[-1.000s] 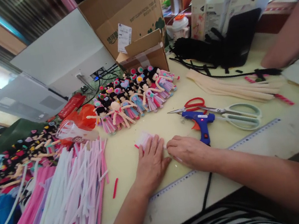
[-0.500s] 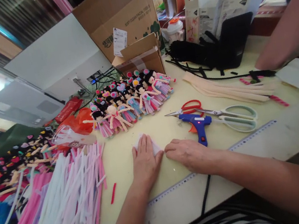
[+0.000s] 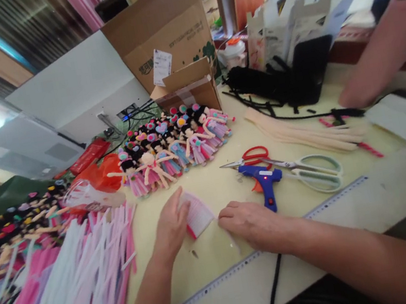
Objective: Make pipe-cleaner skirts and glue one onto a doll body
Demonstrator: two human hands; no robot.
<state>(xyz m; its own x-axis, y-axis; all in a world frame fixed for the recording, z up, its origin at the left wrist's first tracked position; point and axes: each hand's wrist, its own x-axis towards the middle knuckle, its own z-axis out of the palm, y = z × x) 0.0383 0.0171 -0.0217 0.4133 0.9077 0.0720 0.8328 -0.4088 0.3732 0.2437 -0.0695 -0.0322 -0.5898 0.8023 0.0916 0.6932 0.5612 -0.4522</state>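
Note:
A small pink and white ribbed sheet (image 3: 202, 216) lies on the table between my hands, with a bright pink-red edge on its lower left. My left hand (image 3: 171, 225) is at the sheet's left side, fingers stretched out and thumb by its edge. Close to the sheet's right corner, my right hand (image 3: 249, 223) rests on the table with fingers curled together; what they pinch, if anything, is hidden. A thin pale strip (image 3: 235, 243) shows just below that hand. Beyond it lies a blue glue gun (image 3: 266, 180) with an orange trigger.
Red-handled scissors (image 3: 255, 154) and pale green-handled scissors (image 3: 319, 173) lie by a ruler (image 3: 336, 192). Small dolls (image 3: 171, 149) crowd before a cardboard box (image 3: 183, 84). Pastel fuzzy strips (image 3: 80, 283) heap at left, beige ones (image 3: 301, 129) at right. Another person's arm (image 3: 378, 53) reaches in.
My left hand has moved left off the top of the sheet, uncovering it. My right hand stays by the sheet's corner. The red strip on the table no longer shows. The view has shifted slightly.

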